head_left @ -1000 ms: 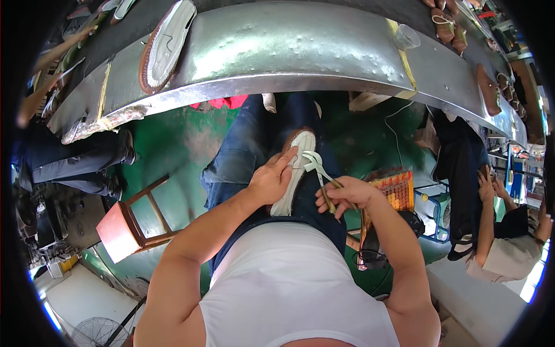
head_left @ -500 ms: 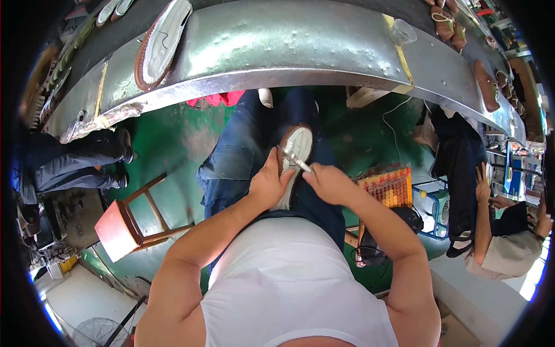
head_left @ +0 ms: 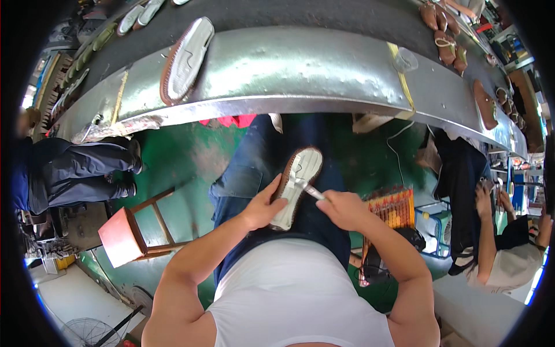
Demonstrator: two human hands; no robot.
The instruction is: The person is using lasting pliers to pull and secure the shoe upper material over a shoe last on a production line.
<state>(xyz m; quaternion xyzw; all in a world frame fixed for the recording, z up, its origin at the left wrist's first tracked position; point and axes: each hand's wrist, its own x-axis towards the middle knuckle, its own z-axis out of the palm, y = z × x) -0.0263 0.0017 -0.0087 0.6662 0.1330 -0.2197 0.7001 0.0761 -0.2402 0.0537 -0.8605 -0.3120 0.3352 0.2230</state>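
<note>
On my lap, over my jeans, a shoe [head_left: 308, 162] lies with its pale underside up and a brown stitched edge around it. The fingers of my left hand [head_left: 263, 207] wrap its left side, thumb laid across the pale face. A slim silver hand tool [head_left: 312, 191] is gripped in my right hand [head_left: 344, 209], its far end touching or just over the middle of the underside. I cannot make out the shape of that end. A similar shoe [head_left: 186, 62] rests on the metal bench edge ahead, underside up.
A metal-edged bench [head_left: 300, 69] with a dark top spans the front. More shoes [head_left: 446, 46] and a clear plastic cup [head_left: 406, 59] sit on it. A stool [head_left: 124, 236] stands at left, a beaded seat [head_left: 393, 211] at right. Other people work on both sides.
My view has shifted, so bench and lap appear lower. The shoe looks more tilted, and the tool's tip has moved from its left edge to the middle of the underside.
</note>
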